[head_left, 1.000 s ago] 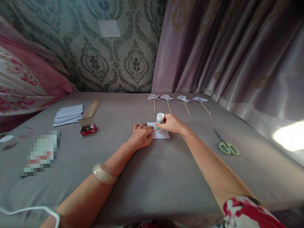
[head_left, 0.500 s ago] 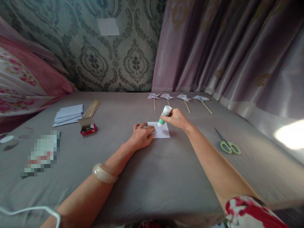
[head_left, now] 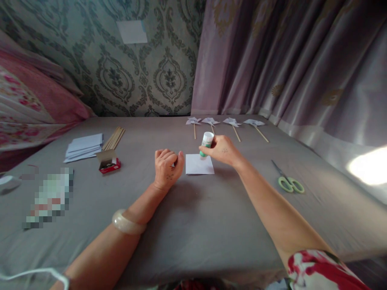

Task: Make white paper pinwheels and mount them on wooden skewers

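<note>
My right hand (head_left: 223,150) is closed around a glue stick (head_left: 207,144), white with a green band, tilted with its lower end at the upper right part of a white square of paper (head_left: 198,166). The paper lies flat on the grey cloth. Left of the paper, clear of its edge, my left hand (head_left: 169,166) is curled into a fist with the thumb up. Whatever its fingers may hold is hidden. A pale bangle (head_left: 128,222) circles the left forearm.
Paper pinwheels on sticks (head_left: 232,123) lie at the back right, with green-handled scissors (head_left: 287,181) nearer. At the left are stacked paper (head_left: 84,146), wooden sticks (head_left: 114,139), an open red box (head_left: 109,164) and a blurred-out packet (head_left: 50,197). A white cable (head_left: 36,274) crosses the front left.
My left hand has come off the paper, moved left and curled into a fist. The glue stick, still in my right hand, stands more upright over the paper. The view has shifted slightly.
</note>
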Motion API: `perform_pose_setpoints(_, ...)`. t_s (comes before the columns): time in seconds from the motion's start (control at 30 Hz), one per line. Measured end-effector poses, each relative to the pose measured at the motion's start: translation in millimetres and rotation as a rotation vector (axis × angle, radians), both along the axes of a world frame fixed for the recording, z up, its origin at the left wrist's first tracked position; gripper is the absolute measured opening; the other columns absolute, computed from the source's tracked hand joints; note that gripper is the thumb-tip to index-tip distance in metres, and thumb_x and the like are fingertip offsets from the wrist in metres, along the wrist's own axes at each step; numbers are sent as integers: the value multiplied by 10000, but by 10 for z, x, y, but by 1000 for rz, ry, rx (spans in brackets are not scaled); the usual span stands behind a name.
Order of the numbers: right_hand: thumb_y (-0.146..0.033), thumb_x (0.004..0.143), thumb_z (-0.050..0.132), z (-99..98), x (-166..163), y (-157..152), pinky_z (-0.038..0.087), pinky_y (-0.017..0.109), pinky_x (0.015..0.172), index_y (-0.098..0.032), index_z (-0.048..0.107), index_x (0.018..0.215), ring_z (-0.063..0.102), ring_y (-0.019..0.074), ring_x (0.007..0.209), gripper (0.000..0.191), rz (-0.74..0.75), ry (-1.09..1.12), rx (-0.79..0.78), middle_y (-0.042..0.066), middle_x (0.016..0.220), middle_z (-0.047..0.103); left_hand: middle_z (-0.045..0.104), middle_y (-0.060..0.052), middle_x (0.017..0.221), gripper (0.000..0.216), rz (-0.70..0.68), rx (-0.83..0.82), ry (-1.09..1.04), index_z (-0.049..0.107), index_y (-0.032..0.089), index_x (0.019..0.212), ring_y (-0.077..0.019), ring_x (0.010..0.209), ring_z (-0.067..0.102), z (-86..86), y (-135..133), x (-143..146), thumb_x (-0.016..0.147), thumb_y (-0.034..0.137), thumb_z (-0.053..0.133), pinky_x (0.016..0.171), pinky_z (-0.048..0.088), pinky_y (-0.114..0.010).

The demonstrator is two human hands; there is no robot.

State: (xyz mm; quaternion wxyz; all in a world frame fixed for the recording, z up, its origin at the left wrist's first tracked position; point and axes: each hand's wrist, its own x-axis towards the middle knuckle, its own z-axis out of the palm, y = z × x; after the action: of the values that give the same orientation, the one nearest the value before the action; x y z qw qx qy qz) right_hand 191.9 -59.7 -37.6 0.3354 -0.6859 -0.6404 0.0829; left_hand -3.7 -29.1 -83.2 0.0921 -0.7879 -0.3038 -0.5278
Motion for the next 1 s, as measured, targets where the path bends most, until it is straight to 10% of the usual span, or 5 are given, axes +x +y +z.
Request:
perform_pose_setpoints(0.27, -423, 699, 640, -148, -53, 51, 342, 243, 545, -163, 690, 713, 579, 161, 644, 265, 4, -60, -73, 32, 627, 636, 739, -25, 867, 159, -184, -220, 388, 677, 215, 807, -185, 880, 623, -143, 48, 42, 873, 268, 544, 886, 306, -404)
perform_pose_setpoints(1.0, -463, 713, 667, -331, -76, 40, 329, 234, 518, -174, 694, 752, 558, 152, 593, 293, 26, -57, -203, 27, 609, 619, 684, -54, 1164, 244, -297, -468, 655, 691, 274, 1031, -239, 1119, 583, -160, 48, 68, 882, 235, 501, 1001, 284, -506)
